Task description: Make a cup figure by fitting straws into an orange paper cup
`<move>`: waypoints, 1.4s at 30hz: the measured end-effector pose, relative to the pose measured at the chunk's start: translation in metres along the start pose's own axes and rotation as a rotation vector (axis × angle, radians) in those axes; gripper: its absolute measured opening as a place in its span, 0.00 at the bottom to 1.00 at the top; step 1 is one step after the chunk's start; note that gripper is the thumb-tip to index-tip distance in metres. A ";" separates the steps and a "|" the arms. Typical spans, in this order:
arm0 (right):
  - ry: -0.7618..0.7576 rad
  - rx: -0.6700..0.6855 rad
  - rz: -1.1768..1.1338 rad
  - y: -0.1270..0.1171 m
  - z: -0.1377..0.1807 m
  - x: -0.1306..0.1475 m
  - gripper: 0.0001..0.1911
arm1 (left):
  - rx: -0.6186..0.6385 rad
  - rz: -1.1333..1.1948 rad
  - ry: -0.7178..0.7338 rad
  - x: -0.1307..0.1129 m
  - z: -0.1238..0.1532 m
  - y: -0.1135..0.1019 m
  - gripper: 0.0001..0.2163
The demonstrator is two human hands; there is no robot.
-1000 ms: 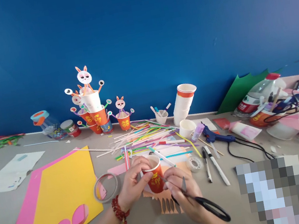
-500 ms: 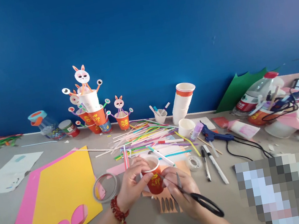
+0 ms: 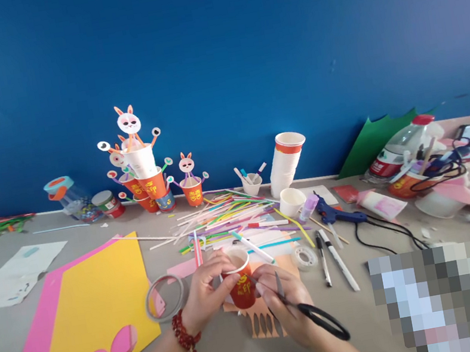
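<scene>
A red paper cup [image 3: 243,293] with yellow lettering stands upright in front of me, with my left hand [image 3: 204,289] closed around its left side and rim. My right hand [image 3: 288,305] is closed on black-handled scissors [image 3: 323,319], held low with the handle loops pointing right and toward me. One blade shows between the fingers; the fingertips are against or very close to the cup's right side, where a blade tip is hard to make out. Under and behind the cup lies an orange paper sheet [image 3: 288,265] with petal-shaped holes along its near edge.
Grey tape [image 3: 149,312] and yellow card [image 3: 104,284] lie at left. Behind the cup are loose straws [image 3: 223,214] and a marker [image 3: 254,248]. Clear tape [image 3: 306,257], pens [image 3: 338,261] and a corded blue glue gun [image 3: 344,214] are at right. Rabbit-decorated cups [image 3: 152,184] stand by the wall.
The view has shifted very slightly. Both hands, the cup and the scissors keep nearly the same pose.
</scene>
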State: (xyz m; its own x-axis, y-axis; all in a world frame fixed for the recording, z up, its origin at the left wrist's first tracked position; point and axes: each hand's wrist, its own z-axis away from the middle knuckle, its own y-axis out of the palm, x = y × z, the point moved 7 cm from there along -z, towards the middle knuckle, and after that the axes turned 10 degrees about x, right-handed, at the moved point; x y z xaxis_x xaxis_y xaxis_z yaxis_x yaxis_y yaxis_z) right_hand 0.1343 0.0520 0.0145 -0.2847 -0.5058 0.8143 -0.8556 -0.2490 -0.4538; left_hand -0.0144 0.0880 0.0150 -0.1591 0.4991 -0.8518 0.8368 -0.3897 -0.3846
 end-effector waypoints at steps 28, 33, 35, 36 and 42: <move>0.237 -0.090 -0.431 0.018 0.004 -0.031 0.22 | 0.039 -0.127 0.055 -0.002 0.003 0.002 0.06; 0.331 -0.049 -0.755 0.030 0.004 -0.035 0.23 | 0.026 -0.250 0.101 -0.010 0.005 -0.001 0.03; 0.384 -0.063 -0.900 0.036 0.006 -0.037 0.23 | 0.025 -0.303 0.120 -0.012 0.005 0.000 0.04; 0.420 -0.069 -0.957 0.038 0.007 -0.039 0.23 | 0.015 -0.321 0.133 -0.013 0.006 0.001 0.04; 0.472 -0.071 -0.912 0.035 0.006 -0.040 0.22 | -0.032 -0.335 0.109 -0.011 0.007 0.005 0.05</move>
State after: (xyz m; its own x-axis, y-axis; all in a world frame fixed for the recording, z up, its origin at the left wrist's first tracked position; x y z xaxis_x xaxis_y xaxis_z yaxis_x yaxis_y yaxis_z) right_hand 0.1183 0.0581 -0.0363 0.3586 0.2313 0.9044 -0.8504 -0.3186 0.4187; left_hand -0.0122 0.0749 0.0200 -0.3720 0.6754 -0.6367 0.7637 -0.1672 -0.6235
